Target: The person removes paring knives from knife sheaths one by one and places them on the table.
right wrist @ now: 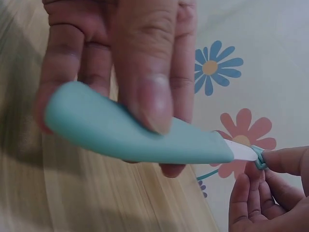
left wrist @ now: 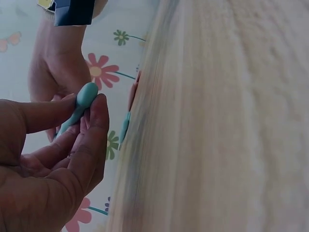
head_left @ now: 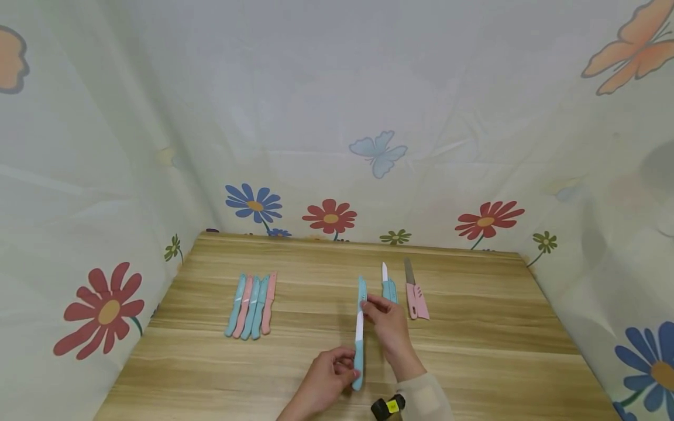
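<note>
Over the middle of the table is a light-blue knife with a white blade (head_left: 360,327). My left hand (head_left: 329,377) pinches its handle (head_left: 358,365) near the butt end. In the right wrist view the left thumb lies along that handle (right wrist: 145,137). Farther up the knife, my right hand (head_left: 388,327) pinches a light-blue sheath (head_left: 362,287) between thumb and fingers. The sheath is in line with the blade and covers its tip end, while a stretch of white shows between sheath and handle. The left wrist view shows the rounded handle end (left wrist: 87,95) between thumb and fingertips.
Just beyond the right hand lies a light-blue knife with a white blade (head_left: 385,272), partly hidden. To its right is a pink knife with a grey blade (head_left: 409,272), its pink sheath (head_left: 419,304) alongside. Several blue and pink sheathed knives (head_left: 255,307) form a row on the left.
</note>
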Demonstrator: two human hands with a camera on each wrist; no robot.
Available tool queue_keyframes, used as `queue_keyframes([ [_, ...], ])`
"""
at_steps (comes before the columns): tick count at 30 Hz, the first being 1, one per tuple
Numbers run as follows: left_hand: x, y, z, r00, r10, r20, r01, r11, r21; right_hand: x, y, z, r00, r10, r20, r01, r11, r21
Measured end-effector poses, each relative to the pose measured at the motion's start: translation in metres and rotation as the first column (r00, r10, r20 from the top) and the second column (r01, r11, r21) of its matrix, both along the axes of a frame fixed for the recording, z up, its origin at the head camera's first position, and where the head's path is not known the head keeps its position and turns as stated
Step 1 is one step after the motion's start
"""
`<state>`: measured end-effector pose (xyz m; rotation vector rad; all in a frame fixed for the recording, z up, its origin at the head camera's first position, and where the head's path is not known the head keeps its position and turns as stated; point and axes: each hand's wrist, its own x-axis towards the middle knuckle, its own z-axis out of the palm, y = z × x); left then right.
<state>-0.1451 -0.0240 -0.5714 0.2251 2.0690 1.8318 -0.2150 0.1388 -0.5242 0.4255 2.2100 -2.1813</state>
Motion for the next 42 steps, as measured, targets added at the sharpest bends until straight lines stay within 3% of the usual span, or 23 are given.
queue_keyframes([
  [18,-0.001,-0.005,-0.002,0.999,-0.009,-0.038,0.007,0.999,-0.037,-0.009,0.013,0.0,0.996,-0.077,-0.045,0.072,0.993,-0.098],
  [35,-0.014,-0.01,-0.003,0.997,0.038,-0.063,-0.04,0.999,-0.03,0.023,0.004,-0.023,1.0,-0.009,0.005,0.009,0.999,-0.033],
  [42,-0.018,-0.008,0.0,0.997,0.052,-0.062,-0.054,0.998,-0.026,0.029,0.001,-0.03,0.999,-0.002,0.049,0.003,1.0,-0.021],
])
